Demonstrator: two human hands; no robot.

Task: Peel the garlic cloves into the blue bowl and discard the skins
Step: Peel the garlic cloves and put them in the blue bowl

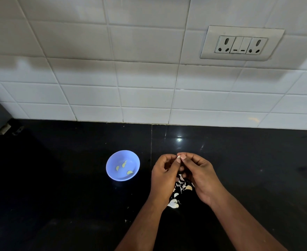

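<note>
A small blue bowl (112, 161) stands on the black counter left of my hands, with three peeled yellowish cloves (124, 163) inside. My left hand (164, 176) and my right hand (199, 174) meet just right of the bowl, fingertips pinched together on one pale garlic clove (178, 157). Only the tip of that clove shows between the thumbs. Below and between my hands lies a pile of white garlic skins and cloves (180, 189), partly hidden by my wrists.
The black counter (58, 187) runs back to a white tiled wall (131, 87). A socket and switch plate (241, 44) sits on the wall at the upper right. A few skin flecks (125, 221) lie near my left forearm.
</note>
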